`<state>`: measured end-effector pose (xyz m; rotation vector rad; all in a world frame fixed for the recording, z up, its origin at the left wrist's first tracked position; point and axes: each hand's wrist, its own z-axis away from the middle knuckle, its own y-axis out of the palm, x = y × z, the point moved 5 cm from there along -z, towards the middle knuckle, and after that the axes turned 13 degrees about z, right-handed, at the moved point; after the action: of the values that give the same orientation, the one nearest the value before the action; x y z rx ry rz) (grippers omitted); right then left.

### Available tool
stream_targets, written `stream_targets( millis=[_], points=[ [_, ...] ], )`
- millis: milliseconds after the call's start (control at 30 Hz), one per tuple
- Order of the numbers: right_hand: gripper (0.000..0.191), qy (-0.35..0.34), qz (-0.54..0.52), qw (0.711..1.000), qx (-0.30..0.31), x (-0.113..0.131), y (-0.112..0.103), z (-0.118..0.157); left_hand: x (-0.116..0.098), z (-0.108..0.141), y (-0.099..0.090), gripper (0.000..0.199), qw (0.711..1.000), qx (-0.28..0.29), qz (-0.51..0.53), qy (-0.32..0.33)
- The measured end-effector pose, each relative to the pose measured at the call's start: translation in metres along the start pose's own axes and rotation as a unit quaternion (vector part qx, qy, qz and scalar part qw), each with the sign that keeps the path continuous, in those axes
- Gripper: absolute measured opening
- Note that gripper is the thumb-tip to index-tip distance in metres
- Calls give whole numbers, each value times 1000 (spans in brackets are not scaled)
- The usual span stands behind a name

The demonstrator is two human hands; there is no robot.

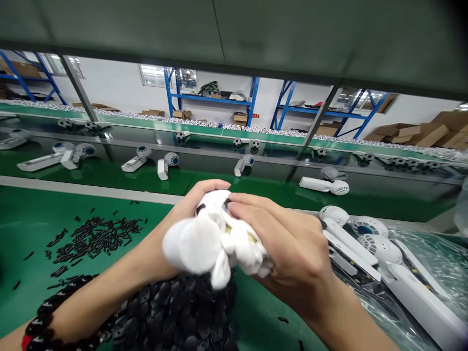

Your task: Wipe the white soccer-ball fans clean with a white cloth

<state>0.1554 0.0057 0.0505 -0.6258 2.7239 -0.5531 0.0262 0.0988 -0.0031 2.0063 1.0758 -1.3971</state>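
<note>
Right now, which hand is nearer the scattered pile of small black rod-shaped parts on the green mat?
Left. The left hand is just right of the black parts; the right hand is farther right, beyond the white cloth bundle.

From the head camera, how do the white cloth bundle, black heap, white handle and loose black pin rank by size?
Black heap, white cloth bundle: too alike to rank.
Then white handle,
then loose black pin.

You're in a factory workshop: a green conveyor belt [146, 180] carries white parts [133, 163], while blue steel racks [212, 99] and cardboard cartons [431, 134] stand far off.
</note>
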Motion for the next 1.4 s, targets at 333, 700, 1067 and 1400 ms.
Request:
stream_targets(
  millis=[333, 700, 1067, 1400],
  points=[
    [35, -25, -77, 996, 28, -2, 7, 12, -18, 4, 7, 44, 989, -31, 140, -23],
    [33, 193, -208, 958, 50, -16, -6, -2, -20, -1, -7, 35, 997, -39, 58, 21],
    [71, 104, 79, 990, 59, -10, -22, 2, -36, 0, -5, 30, 995, -79, -55, 3],
    [63, 82, 49, 994, 50, -13, -17, -1, -37, 4, 0, 35, 994, -96, -29, -39]
  ],
)
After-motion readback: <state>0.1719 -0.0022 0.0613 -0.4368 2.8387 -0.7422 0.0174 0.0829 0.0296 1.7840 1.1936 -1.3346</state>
